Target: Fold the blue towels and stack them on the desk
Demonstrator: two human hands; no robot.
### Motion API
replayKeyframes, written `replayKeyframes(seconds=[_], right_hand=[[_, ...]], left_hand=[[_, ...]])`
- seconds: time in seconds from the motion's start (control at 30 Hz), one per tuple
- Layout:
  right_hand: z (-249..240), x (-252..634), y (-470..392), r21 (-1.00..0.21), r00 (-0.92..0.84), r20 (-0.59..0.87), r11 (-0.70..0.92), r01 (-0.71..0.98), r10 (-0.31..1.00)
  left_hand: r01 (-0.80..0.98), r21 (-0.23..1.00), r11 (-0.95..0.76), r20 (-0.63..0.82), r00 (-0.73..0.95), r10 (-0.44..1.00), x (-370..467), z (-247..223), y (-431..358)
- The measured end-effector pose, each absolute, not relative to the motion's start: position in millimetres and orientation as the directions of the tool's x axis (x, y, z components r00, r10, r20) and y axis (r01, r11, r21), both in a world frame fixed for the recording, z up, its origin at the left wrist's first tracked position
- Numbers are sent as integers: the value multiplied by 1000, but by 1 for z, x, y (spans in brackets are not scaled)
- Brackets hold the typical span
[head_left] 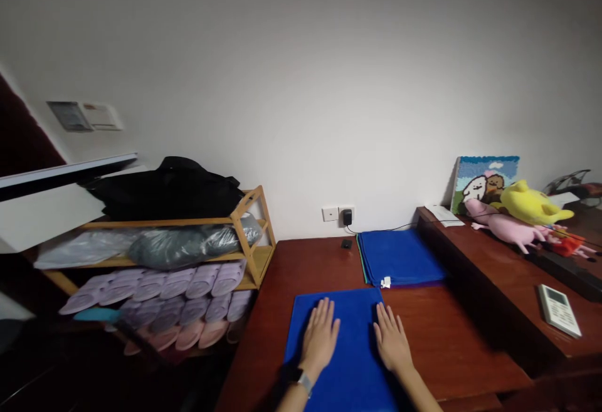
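Note:
A blue cloth [352, 343] lies spread on the reddish-brown wooden table [313, 268]. My left hand [320, 335] rests flat on its left part, fingers stretched out, with a watch [301, 379] at the wrist. Over the cloth's right edge lies my right hand [391, 337], also flat with the fingers extended. Neither hand grips anything. Beyond them, near the wall, is a stack of folded cloths [399, 256], blue on top, with a white tag [385, 282] at its front edge.
A wooden rack [254, 255] at left holds several slippers [174, 281], plastic-wrapped items and a black bag [174, 189]. A plugged-in charger [347, 216] trails a black cable. On the higher surface at right are plush toys [531, 202], a picture [486, 180] and a remote control [559, 309].

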State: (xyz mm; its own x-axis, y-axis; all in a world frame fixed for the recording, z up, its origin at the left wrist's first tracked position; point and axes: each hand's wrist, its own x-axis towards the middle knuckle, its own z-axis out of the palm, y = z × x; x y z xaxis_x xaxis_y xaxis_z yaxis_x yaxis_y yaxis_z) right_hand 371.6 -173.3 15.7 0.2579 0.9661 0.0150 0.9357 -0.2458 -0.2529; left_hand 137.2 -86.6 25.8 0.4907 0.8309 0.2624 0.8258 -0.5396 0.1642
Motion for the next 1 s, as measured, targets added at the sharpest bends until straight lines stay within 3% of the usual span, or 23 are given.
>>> replayKeyframes(seconds=[0.13,0.27,0.57,0.73,0.87,1.0], right_hand=[[2,372,-199,-221,231,-20,-230,948,973],[4,371,-202,-204,229,-23,-229,952,973],[19,362,-201,-215,293,-65,-300,929,954],[20,351,-230,-261,301,-10,-293,920,954],[-1,346,-264,-353,243,6,-226,908,970],[-7,347,-276,-326,213,53,-185,927,976]], left_hand=[[689,240,-684,207,652,729,208,23,-134],[672,279,-686,148,676,722,206,24,-148],[922,136,-362,120,347,930,23,8,-143],[935,114,-336,211,308,928,3,6,-150],[829,178,-530,280,473,835,76,19,-166],[591,219,-776,241,738,630,161,28,-186]])
